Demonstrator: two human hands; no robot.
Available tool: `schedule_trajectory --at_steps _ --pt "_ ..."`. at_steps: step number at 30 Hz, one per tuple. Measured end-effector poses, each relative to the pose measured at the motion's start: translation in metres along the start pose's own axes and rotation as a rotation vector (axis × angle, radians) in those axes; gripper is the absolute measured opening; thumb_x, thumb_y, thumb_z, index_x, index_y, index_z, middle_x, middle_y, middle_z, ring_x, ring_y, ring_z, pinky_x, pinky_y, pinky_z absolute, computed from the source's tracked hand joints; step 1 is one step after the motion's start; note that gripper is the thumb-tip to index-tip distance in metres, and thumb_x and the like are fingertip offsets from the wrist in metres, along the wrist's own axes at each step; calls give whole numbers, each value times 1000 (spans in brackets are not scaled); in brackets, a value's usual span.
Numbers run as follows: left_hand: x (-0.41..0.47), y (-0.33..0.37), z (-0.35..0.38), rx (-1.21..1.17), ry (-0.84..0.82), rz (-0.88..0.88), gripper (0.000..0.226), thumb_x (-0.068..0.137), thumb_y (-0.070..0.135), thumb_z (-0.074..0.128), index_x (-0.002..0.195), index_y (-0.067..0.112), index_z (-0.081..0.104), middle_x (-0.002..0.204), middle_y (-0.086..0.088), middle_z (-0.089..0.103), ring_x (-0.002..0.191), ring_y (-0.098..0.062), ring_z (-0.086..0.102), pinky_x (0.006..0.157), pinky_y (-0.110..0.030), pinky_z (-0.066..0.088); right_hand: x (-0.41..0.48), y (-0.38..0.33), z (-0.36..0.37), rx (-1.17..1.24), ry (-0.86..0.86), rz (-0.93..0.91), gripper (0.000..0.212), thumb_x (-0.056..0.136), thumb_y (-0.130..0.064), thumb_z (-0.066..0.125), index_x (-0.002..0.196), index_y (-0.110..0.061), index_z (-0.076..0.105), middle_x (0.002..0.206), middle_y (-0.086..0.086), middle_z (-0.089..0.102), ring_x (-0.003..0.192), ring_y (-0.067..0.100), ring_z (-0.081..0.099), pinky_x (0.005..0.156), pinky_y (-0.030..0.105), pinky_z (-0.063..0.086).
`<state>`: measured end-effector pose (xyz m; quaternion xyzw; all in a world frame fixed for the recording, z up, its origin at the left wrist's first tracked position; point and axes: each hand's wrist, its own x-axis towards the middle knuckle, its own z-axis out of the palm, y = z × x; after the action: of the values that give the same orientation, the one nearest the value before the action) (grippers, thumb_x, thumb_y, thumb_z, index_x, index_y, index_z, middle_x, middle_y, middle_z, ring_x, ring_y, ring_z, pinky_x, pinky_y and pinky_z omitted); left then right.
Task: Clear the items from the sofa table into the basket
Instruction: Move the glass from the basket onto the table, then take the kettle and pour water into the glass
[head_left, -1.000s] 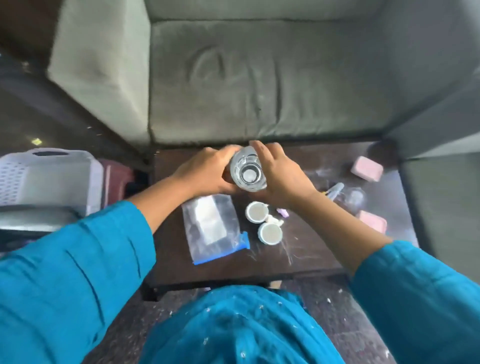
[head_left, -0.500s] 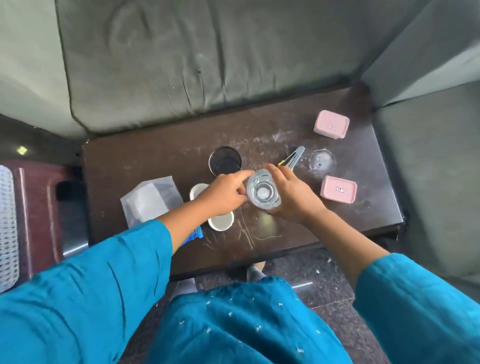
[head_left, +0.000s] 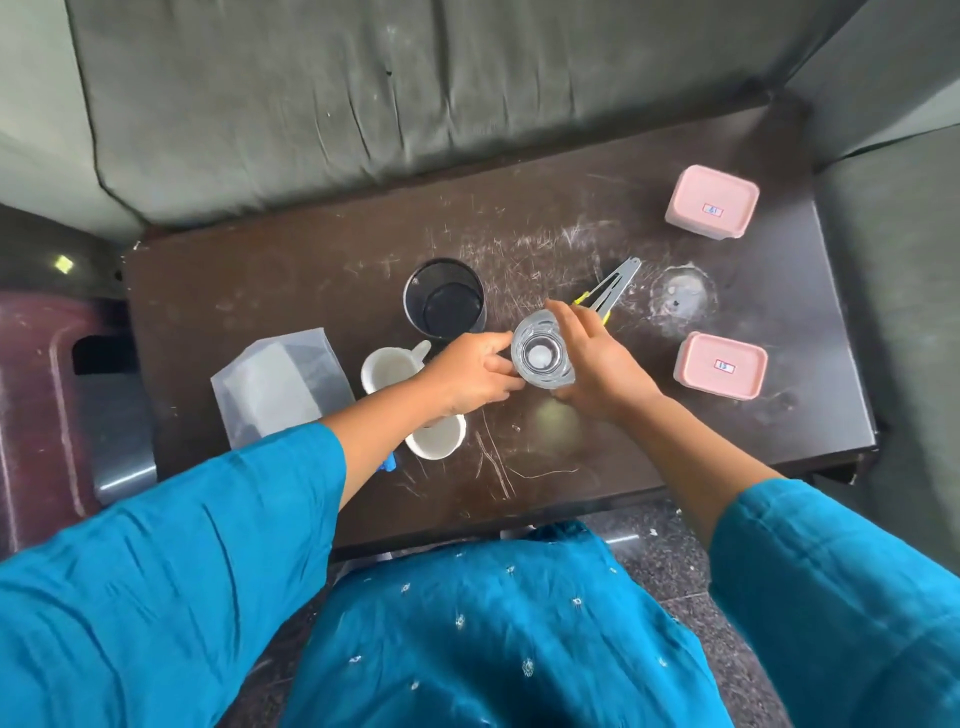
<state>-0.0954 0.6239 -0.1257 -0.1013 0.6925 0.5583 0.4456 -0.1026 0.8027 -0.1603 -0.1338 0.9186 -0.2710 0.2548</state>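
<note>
1. The person stands at the near edge of the dark desk with both hands closed on one clear glass. The left hand pinches it near the rim, and the right hand wraps its far side.
2. Two hands on a single tumbler looks like caution. The glass is smooth and breakable, and this grip keeps it steady over the crowded middle of the desk.
3. The glass is held over the centre of the desk, apparently just clear of the top, though I cannot tell for certain that its base is off the wood.
4. Its long axis runs roughly vertical, mouth toward the ceiling and base toward the desk. Looking straight down the bore, it appears empty.
5. Close around it are a black mesh cup just behind, a grey-and-yellow cutter beside the right fingers, and two white mugs partly under the left forearm.
6. A plastic bag lies further left. Two pink boxes sit well apart on the right.
7. The basket is out of sight, so most of the clearing seems still to be done.
</note>
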Motion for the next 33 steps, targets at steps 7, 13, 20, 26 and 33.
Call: schedule_trajectory --at_steps 7,13,20,26,33 --pt "-5 -2 2 -3 35 38 66 81 -8 58 135 26 41 96 3 68 83 -3 65 85 -31 51 -1 -3 1 4 -39 16 109 66 -9 77 147 -17 5 151 15 16 129 36 38 96 46 44" --pt "-23 13 9 58 29 31 73 83 19 65 142 27 22 98 21 56 89 6 56 71 -20 52 -14 -40 -9 -147 2 90 131 61 -45 79 144 -11 -17 155 14 -14 141 32 -17 114 47 4" --pt "-93 37 -31 213 67 108 80 79 19 70 143 18 22 119 -4 54 106 -14 58 91 -32 50 -28 -128 -32 -83 -4 -67 109 77 -42 64 144 -4 -12 156 13 -11 141 27 -18 116 40 3" --pt "-191 29 -112 250 314 194 79 76 13 70 140 23 25 119 -1 50 84 -11 63 81 -29 51 -21 -247 -41 -118 -24 -266 106 79 -39 65 143 0 -10 156 14 -6 142 28 -11 116 36 6" --pt "-310 -37 -196 125 723 178 82 78 26 69 143 25 20 132 -3 43 91 -13 57 81 -27 48 -2 -406 -1 -192 -143 -506 92 87 -32 57 144 -2 -10 156 12 -4 143 24 -6 113 29 9"
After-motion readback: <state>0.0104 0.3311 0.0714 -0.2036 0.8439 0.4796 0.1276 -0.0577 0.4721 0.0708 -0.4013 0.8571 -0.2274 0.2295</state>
